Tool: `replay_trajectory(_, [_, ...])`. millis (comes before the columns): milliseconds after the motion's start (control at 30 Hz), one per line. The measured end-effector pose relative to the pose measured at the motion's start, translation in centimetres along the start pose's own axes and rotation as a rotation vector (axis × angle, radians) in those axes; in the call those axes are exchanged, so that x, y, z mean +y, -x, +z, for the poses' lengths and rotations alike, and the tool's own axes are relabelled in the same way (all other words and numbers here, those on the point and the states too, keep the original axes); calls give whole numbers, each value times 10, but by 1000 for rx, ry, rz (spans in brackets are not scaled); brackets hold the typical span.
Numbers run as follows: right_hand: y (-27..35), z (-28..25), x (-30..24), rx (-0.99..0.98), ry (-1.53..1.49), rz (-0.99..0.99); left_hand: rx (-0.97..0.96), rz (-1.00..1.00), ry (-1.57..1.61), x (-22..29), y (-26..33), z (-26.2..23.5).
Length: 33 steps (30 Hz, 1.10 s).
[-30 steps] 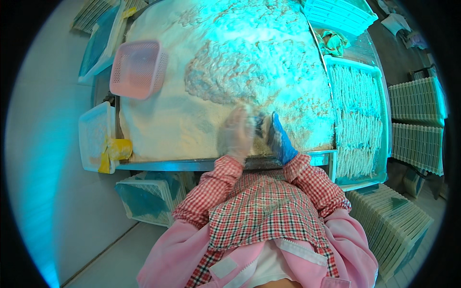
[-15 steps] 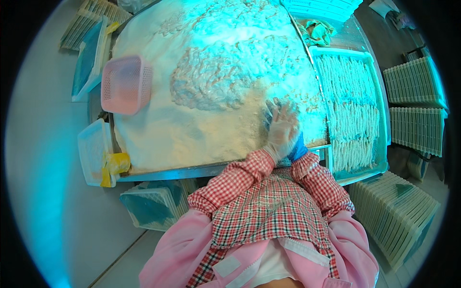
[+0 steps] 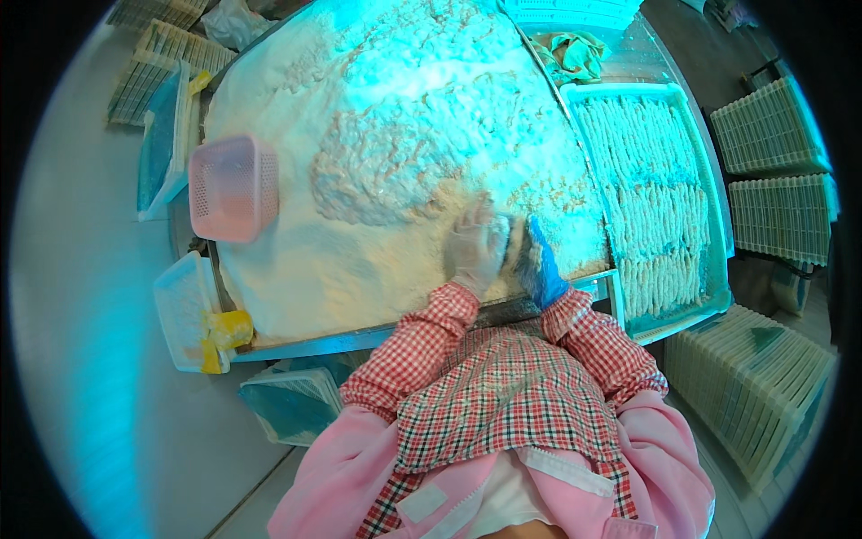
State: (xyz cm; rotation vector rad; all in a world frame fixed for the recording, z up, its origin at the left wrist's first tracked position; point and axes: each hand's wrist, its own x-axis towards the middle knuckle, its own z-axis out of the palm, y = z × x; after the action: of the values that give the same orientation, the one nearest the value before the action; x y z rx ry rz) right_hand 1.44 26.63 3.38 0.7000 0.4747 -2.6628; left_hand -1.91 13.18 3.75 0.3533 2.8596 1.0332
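Observation:
My left hand (image 3: 478, 247), in a thin see-through glove, is over the near part of the floured table, its fingers stretched out and smeared by motion. Just right of it, my right hand (image 3: 540, 269) wears a blue glove and stands edge-on, fingers straight and pointing away from me. Floury tan stuff shows in the gap between the hands; whether it is a coated piece or flour on the glove, I cannot tell. Beyond my hands lies a wet, lumpy heap of pale pieces (image 3: 386, 171), surrounded by loose flour (image 3: 296, 278).
A tray (image 3: 575, 112) to the right holds rows of coated strips. A pink perforated basket (image 3: 233, 189) sits on the table's left edge. Slatted tray stacks (image 3: 750, 395) stand at the right. A crumpled green cloth (image 3: 575, 56) lies behind the tray.
My hands were close together, the left overlapping the right. Now they are apart, with the left shifted left and nearer. The whole view has also shifted slightly.

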Motion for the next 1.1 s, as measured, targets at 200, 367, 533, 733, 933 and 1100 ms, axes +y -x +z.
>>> replay_trajectory(200, [-31,10,71,-507,-855,-593,173,418,238,44,19,42])
replay_trajectory(367, [-15,28,57,-578,-1365,-601,113,168,233,38,3,35])
replay_trajectory(533, [-8,-92,14,-81,391,-147,-22,259,-47,32,-7,28])
replay_trajectory(733, [-14,-67,-3,-140,95,6,-186,-51,-420,-18,-1,18])
replay_trajectory(933, [-36,-75,10,187,238,-193,37,-112,283,-15,0,27])
replay_trajectory(1100, [-17,-57,6,-167,12,-140,70,218,-264,29,-3,40])
